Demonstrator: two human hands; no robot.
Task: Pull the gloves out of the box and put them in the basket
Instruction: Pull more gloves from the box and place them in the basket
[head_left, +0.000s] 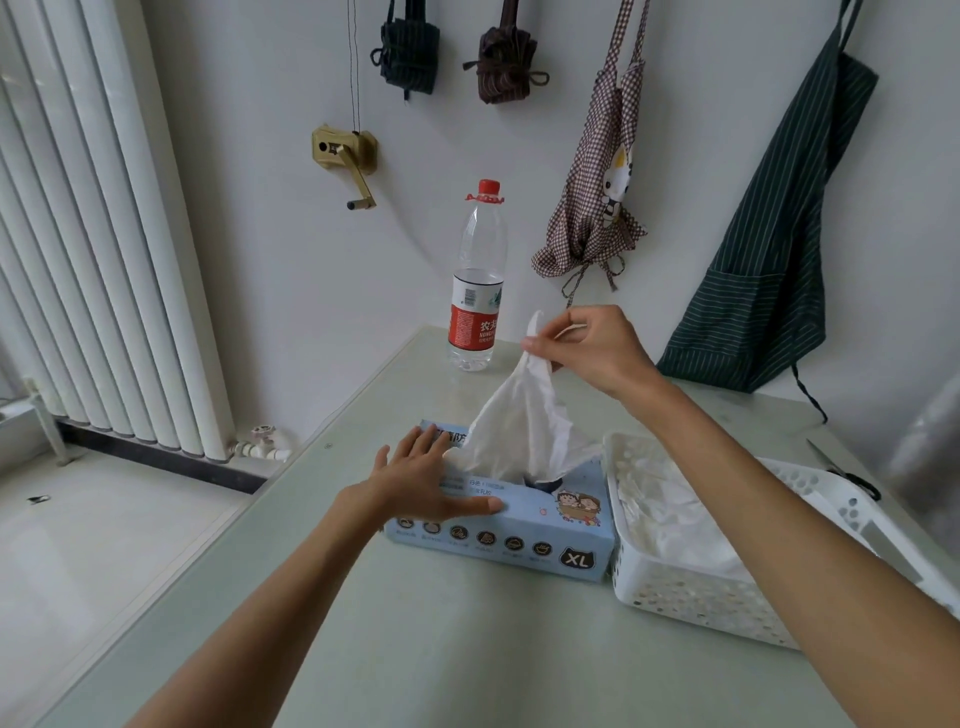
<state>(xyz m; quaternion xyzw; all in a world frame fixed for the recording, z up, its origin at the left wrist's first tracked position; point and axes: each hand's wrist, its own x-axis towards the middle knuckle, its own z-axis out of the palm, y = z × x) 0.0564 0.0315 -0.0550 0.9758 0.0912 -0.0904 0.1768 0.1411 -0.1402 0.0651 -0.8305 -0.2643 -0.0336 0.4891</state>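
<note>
A light blue glove box (519, 535) marked XL lies on the table in front of me. My left hand (426, 483) rests flat on the box's left half, fingers straight. Above the box, my right hand (587, 343) pinches the top of a white glove (524, 426), which stretches down into the box's top slot. A white perforated basket (685, 587) stands right next to the box on its right, with white gloves (670, 514) lying inside.
A water bottle (475, 291) with a red cap stands at the table's far edge. Scissors (841, 467) lie behind the basket. Aprons (774, 249) hang on the wall behind; a radiator (93, 249) is on the left.
</note>
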